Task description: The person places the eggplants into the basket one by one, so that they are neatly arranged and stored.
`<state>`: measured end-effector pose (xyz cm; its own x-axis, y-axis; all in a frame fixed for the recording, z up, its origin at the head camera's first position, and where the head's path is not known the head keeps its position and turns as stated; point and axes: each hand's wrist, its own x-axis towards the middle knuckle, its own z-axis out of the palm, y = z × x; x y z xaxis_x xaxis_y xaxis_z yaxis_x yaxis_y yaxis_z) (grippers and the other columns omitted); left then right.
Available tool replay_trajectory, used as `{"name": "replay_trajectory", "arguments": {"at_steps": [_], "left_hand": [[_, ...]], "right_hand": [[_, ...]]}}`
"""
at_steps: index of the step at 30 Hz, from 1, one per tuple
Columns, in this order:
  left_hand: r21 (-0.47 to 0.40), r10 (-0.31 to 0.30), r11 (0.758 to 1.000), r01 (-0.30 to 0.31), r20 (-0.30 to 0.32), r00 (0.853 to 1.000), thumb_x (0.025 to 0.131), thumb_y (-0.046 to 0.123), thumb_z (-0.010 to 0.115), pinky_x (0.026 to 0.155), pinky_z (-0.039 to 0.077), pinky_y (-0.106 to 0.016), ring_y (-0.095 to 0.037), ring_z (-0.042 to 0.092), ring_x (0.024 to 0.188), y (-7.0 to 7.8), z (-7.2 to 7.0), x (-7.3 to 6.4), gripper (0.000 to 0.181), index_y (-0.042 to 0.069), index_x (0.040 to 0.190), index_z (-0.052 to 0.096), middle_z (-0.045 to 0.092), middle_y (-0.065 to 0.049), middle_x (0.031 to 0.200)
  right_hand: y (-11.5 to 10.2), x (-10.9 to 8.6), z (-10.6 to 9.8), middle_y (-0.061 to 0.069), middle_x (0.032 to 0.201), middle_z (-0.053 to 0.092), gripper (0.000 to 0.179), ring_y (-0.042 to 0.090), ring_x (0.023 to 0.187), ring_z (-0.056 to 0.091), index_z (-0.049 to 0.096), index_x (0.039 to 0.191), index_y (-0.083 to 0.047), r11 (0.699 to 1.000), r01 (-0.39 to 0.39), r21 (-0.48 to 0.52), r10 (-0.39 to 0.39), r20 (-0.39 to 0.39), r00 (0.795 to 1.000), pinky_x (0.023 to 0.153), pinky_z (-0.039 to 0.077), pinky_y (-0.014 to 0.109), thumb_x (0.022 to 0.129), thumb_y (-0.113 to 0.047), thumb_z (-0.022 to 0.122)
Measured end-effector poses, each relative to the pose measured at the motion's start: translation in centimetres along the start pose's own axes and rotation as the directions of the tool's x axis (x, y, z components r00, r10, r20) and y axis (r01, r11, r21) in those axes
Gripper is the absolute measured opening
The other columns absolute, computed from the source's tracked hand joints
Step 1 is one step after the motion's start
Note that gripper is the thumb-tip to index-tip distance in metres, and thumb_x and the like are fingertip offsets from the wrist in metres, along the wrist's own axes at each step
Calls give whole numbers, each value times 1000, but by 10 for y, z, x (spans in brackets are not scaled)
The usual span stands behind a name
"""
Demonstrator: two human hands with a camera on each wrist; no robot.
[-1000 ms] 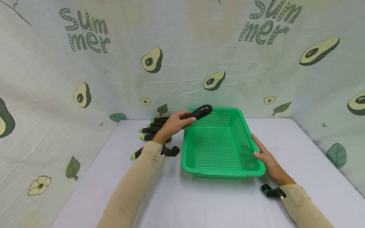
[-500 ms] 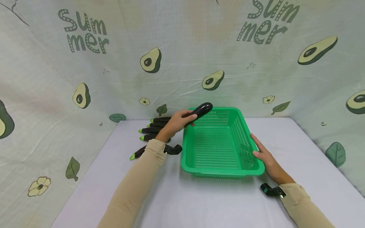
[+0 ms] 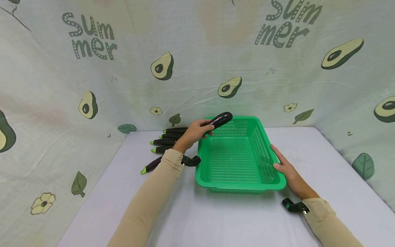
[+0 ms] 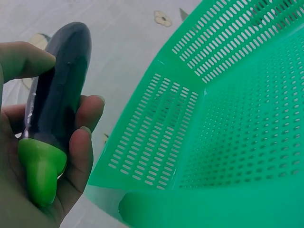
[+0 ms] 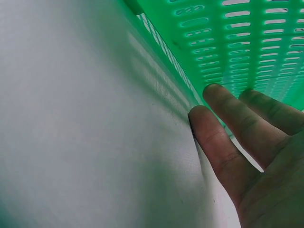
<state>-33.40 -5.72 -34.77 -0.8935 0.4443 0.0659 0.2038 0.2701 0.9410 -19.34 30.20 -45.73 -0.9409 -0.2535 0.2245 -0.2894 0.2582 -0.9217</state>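
Observation:
My left hand (image 3: 194, 133) grips a dark, glossy eggplant (image 3: 223, 118) over the left rim of a green plastic basket (image 3: 237, 187). In the left wrist view the thumb and curled fingers wrap the eggplant (image 4: 61, 90), its bright green cap (image 4: 42, 164) towards the palm. On the other side, my right hand (image 3: 291, 176) holds the basket's right rim, thumb over the top and fingers along the outside. The right wrist view has those fingers (image 5: 221, 147) against the slotted outer wall (image 5: 228, 52). Nothing lies inside the basket.
Several more eggplants (image 3: 165, 141) lie on the white table (image 3: 234, 219) left of the basket, partly behind my left hand and forearm. A cloth (image 3: 197, 68) printed with avocados hangs directly behind the table. Each wrist wears a black camera mount (image 3: 192, 160).
My left hand has shifted slightly right with the eggplant, whose tip reaches a little further over the basket. The right hand and basket have stayed practically still.

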Motion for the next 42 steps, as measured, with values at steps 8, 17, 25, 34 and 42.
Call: {"name": "replay_trajectory", "arguments": {"at_steps": [8, 17, 25, 34, 42], "left_hand": [[-1, 23, 1000, -23, 35, 999, 103, 23, 59, 90, 49, -53, -31, 64, 106, 4, 7, 8, 44, 9, 144, 54, 63, -14, 123], [153, -4, 988, 2, 14, 1000, 101, 25, 64, 89, 50, -38, -23, 58, 108, 8, 13, 14, 48, 13, 146, 52, 59, -8, 132], [293, 9, 956, -9, 2, 1000, 99, 23, 67, 90, 49, -40, -23, 60, 109, 6, 18, 20, 48, 12, 144, 55, 63, -10, 128], [285, 21, 958, -22, 7, 1000, 98, 23, 68, 90, 50, -37, -21, 61, 110, 3, 20, 25, 49, 11, 144, 54, 63, -10, 130], [285, 26, 958, -28, 13, 1000, 96, 27, 71, 77, 51, -31, -19, 62, 101, -1, 21, 33, 51, 14, 143, 56, 63, -6, 129]], "right_hand": [[-1, 0, 0, 4, 168, -1, 63, 13, 148, 5, 8, 163, -30, 1000, 12, 5, -12, 2, 1000, 101, 19, 11, 107, -23, 37], [1, -1, -1, 2, 168, 0, 63, 20, 149, 4, 9, 163, -30, 1000, 10, 0, -10, 2, 1000, 102, 19, 13, 107, -23, 38], [5, -2, -1, 2, 168, 0, 63, 16, 149, 5, 9, 163, -30, 1000, 19, -1, -19, -1, 1000, 100, 20, 11, 107, -22, 38], [8, 0, 1, 5, 168, 1, 63, 3, 145, 9, 9, 163, -29, 999, 36, -5, -36, 0, 999, 101, 19, 11, 107, -20, 37], [8, 4, -3, 6, 168, 0, 63, 3, 145, 9, 8, 163, -28, 999, 36, -18, -36, 5, 999, 100, 19, 10, 107, -21, 36]]}}
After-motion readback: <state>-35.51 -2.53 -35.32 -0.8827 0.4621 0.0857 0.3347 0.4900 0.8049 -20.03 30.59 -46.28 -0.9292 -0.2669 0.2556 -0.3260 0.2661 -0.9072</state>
